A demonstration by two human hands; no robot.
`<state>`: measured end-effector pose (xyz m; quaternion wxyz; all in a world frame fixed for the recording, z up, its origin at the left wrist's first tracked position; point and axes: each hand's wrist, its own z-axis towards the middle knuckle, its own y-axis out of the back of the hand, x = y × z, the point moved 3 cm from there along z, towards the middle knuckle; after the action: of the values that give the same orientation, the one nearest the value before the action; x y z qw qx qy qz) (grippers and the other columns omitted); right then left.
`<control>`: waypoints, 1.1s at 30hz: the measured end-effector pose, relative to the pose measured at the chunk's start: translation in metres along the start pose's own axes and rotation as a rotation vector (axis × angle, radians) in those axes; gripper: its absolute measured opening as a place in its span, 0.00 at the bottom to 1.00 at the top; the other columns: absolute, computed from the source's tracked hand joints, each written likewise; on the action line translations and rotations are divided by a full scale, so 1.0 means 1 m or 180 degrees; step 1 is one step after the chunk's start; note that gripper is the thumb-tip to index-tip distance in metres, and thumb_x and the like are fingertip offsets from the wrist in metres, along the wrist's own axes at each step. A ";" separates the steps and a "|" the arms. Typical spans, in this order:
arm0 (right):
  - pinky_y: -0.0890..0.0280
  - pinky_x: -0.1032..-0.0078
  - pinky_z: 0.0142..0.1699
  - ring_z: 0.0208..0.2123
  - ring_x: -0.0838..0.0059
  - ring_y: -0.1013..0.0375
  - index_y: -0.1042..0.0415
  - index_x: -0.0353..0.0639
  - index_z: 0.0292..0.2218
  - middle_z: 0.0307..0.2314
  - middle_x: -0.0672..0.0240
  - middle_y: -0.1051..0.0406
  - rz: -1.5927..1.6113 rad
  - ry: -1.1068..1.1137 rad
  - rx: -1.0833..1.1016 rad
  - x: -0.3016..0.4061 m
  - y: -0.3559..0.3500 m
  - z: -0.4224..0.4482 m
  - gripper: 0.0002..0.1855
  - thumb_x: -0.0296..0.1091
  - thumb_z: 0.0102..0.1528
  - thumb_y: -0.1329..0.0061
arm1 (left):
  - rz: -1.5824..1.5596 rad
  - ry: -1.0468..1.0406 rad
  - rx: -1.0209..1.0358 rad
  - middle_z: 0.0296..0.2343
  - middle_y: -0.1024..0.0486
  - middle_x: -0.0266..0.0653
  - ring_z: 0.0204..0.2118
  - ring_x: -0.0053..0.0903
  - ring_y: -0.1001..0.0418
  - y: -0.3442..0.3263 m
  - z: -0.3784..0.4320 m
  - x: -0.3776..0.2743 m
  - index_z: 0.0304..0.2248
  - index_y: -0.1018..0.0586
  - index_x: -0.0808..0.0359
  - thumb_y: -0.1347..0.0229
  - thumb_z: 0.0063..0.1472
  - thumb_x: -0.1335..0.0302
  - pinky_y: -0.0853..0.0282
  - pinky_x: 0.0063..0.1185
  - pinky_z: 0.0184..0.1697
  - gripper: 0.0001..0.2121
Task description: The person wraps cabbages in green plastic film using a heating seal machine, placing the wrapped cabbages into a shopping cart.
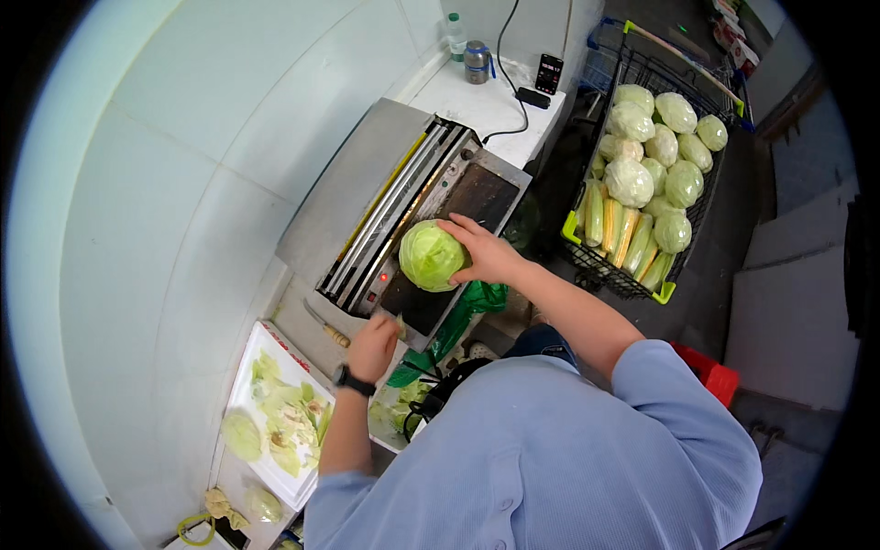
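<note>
A bare green cabbage (432, 256) rests on the dark plate of a metal film-wrapping machine (364, 179). My right hand (481, 253) is around the cabbage's right side, fingers spread over it. Near the machine's lower left corner, my left hand (373, 347) is blurred, its fingers curled, with a small pale leaf scrap (401, 326) at the fingertips; whether it grips the scrap is unclear. A roll of clear film (385, 210) lies across the machine behind the cabbage. A curved knife with a wooden handle (335, 335) lies on the counter, just left of my left hand.
A white foam tray (249, 344) holds cabbage leaves, with a cabbage (241, 436) at its left edge. A shopping cart (622, 271) carries several wrapped cabbages and corn. A steel flask (477, 63), a bottle (456, 38) and a phone (548, 74) stand behind. A green plastic bag (447, 330) hangs below the machine.
</note>
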<state>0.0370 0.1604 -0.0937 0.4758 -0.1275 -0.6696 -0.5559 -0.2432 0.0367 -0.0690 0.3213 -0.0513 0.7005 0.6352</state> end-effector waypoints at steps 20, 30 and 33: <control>0.30 0.67 0.47 0.41 0.58 0.26 0.29 0.41 0.41 0.35 0.61 0.31 -0.0209 -0.0298 -0.0036 0.034 0.024 0.014 0.25 0.34 0.44 0.32 | -0.1441 0.2561 0.1250 0.40 0.23 0.43 0.45 0.29 0.24 -0.102 -0.203 0.082 0.54 0.28 0.68 0.42 0.65 0.66 0.27 0.26 0.48 0.22; 0.31 0.62 0.41 0.36 0.52 0.28 0.28 0.38 0.34 0.32 0.57 0.30 0.0151 0.0253 -0.0912 0.027 0.003 0.004 0.08 0.28 0.53 0.43 | 0.0137 -0.0292 -0.0982 0.49 0.31 0.43 0.48 0.43 0.29 0.002 0.113 -0.064 0.50 0.25 0.61 0.37 0.51 0.78 0.29 0.35 0.49 0.24; 0.31 0.62 0.40 0.35 0.51 0.27 0.27 0.39 0.34 0.32 0.57 0.28 0.0286 0.0537 -0.1089 0.044 -0.005 -0.018 0.07 0.28 0.54 0.43 | 0.0283 -0.0534 -0.0990 0.49 0.30 0.41 0.48 0.41 0.29 -0.011 0.128 -0.064 0.42 0.21 0.62 0.37 0.48 0.80 0.29 0.34 0.49 0.18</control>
<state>0.0197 0.1273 -0.0637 0.5260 -0.1892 -0.5167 -0.6484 -0.1383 0.1312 -0.0434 0.3384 -0.0162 0.5662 0.7514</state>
